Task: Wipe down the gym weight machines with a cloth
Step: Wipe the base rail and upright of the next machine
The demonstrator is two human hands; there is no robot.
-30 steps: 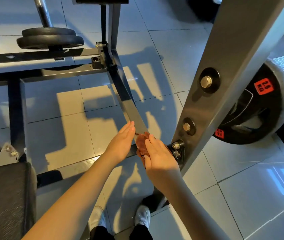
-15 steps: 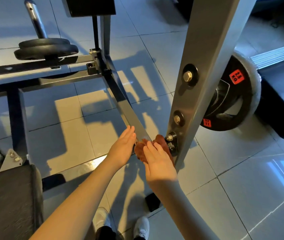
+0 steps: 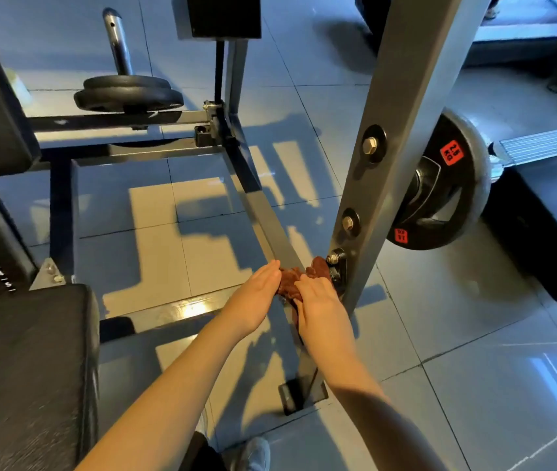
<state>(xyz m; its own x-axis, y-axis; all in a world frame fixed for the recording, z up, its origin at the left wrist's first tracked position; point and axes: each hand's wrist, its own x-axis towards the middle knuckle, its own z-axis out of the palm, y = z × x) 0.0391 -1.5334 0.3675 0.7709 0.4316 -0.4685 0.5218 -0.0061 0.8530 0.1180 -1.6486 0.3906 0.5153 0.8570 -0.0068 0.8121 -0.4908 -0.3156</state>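
Observation:
A reddish-brown cloth (image 3: 292, 279) is bunched on the low grey frame bar (image 3: 263, 212) of the weight machine, right beside the bolted joint at the foot of the slanted grey upright (image 3: 402, 130). My right hand (image 3: 318, 305) lies on top of the cloth and presses it onto the bar. My left hand (image 3: 256, 294) is flat with fingers together, its fingertips touching the cloth's left side. Part of the cloth is hidden under my right hand.
A black weight plate with red labels (image 3: 440, 188) hangs behind the upright at right. Two stacked plates (image 3: 127, 93) sit on a chrome peg at back left. A black padded seat (image 3: 22, 375) fills the lower left. My shoe (image 3: 253, 453) stands on the glossy tiled floor.
My right hand has slid the cloth along the bar toward the bolted joint at the upright. The left hand stays at the cloth's left side. The view has shifted, bringing the seat pads into sight.

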